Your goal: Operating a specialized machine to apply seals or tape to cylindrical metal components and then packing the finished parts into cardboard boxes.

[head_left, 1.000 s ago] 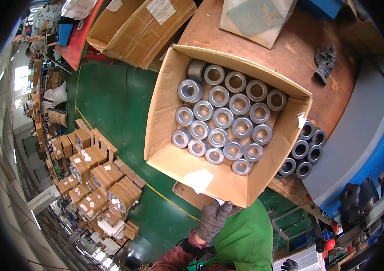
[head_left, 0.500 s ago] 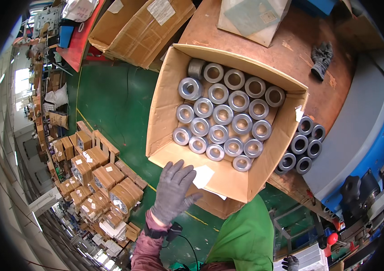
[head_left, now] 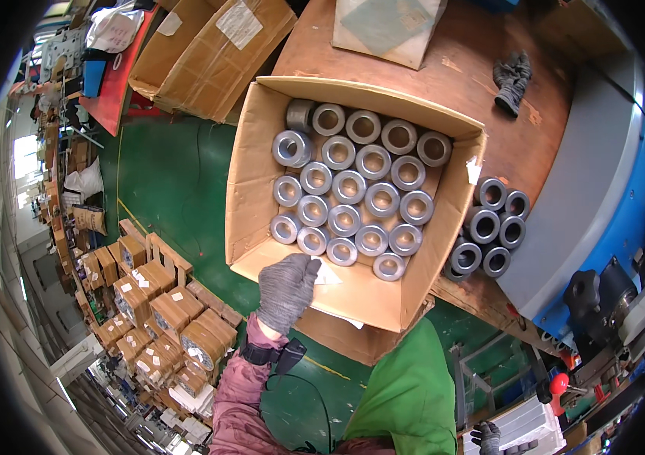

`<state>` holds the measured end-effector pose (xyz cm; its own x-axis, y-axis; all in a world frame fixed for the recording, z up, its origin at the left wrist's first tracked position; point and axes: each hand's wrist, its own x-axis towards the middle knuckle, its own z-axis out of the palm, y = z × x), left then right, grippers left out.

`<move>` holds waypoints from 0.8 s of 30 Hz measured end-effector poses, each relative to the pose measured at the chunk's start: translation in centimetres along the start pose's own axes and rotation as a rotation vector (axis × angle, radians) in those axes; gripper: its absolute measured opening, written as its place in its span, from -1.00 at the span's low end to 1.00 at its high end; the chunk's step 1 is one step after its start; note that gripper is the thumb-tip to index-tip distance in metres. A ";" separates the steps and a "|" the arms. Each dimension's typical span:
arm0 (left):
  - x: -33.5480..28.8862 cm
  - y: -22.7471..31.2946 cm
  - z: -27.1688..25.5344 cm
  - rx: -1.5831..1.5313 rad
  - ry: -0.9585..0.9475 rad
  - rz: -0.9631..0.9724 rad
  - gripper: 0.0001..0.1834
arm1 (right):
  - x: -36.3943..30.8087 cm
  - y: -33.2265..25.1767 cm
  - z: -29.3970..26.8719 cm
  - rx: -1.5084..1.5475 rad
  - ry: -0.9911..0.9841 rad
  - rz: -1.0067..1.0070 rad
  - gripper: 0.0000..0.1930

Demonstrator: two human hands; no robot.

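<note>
An open cardboard box point(head_left: 372, 299) stands tilted in view at the centre, with several rows of grey metal rings point(head_left: 349, 186) in it, most with their holes facing up. At its near left wall my left hand point(head_left: 286, 292), in a grey knit glove, is closed with curled fingers on the cardboard edge. A white paper label point(head_left: 328, 274) shows beside the fingers, partly covered. Down at the lower right edge my right hand point(head_left: 487, 437), also gloved, is partly in view beside a white container point(head_left: 523, 425) with grey pieces; its fingers look apart.
More metal rings point(head_left: 484, 226) stand grouped on the brown tabletop point(head_left: 542, 152), right of the box. A loose grey glove point(head_left: 513, 82) lies farther back. Another carton point(head_left: 216, 57) is at the far left. Stacked cartons point(head_left: 175, 311) stand on the green floor. Blue-grey machinery point(head_left: 603, 220) borders the right.
My left hand has moved up to the box's near wall, and its fingers have curled closed. The whole view has shifted, so the box appears farther left. More of the white container shows.
</note>
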<state>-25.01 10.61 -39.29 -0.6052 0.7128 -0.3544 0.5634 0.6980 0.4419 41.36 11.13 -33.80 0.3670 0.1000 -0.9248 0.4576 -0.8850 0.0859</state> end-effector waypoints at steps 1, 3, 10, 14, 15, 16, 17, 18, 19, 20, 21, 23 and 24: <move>0.0 0.0 0.2 -0.036 0.037 -0.056 -0.78 | 0.1 0.4 0.0 0.017 -0.003 -0.008 -0.65; 0.1 -0.5 0.2 -0.208 0.202 -0.146 -0.73 | 0.0 0.4 0.6 0.017 -0.033 -0.027 -0.67; -1.7 2.7 -0.6 -0.531 0.371 -0.063 -0.73 | 3.9 2.8 0.2 0.043 0.006 -0.188 -0.88; -7.8 6.8 -3.3 -0.781 -0.073 -0.339 -0.75 | 1.3 0.5 2.1 0.028 0.037 -0.340 -0.88; -9.0 7.0 -2.9 -0.737 -0.071 -0.167 -0.77 | 0.8 -0.2 2.7 0.041 0.035 -0.329 -0.88; -10.2 6.8 -1.8 -0.689 -0.068 0.004 -0.78 | 0.5 0.0 2.8 0.054 0.033 -0.317 -0.88; -11.3 6.4 -0.6 -0.636 -0.064 0.173 -0.78 | 0.6 0.9 2.5 0.063 0.022 -0.327 -0.87; -12.8 5.6 1.1 -0.544 -0.059 0.227 -0.76 | 1.3 1.9 2.4 0.072 0.008 -0.337 -0.86; -14.4 4.2 3.5 -0.452 -0.051 0.276 -0.73 | 2.2 2.8 2.2 0.076 -0.007 -0.349 -0.85; -15.8 2.6 5.9 -0.360 -0.044 0.326 -0.71 | 3.2 3.9 1.9 0.070 -0.017 -0.346 -0.81; -16.8 1.1 7.9 -0.226 -0.050 0.323 -0.68 | 3.3 4.6 1.8 0.057 -0.009 -0.359 -0.82; -18.0 -2.5 12.0 0.043 -0.058 0.312 -0.61 | 3.4 5.3 1.8 0.029 0.006 -0.387 -0.82; -18.1 -4.5 13.9 0.123 -0.055 0.316 -0.45 | 3.8 5.9 1.5 0.030 0.010 -0.400 -0.83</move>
<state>-8.76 -4.45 -46.33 -0.3601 0.8955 -0.2614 0.7837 0.4424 0.4360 44.21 5.61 -37.40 0.1728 0.4439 -0.8792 0.5422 -0.7881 -0.2913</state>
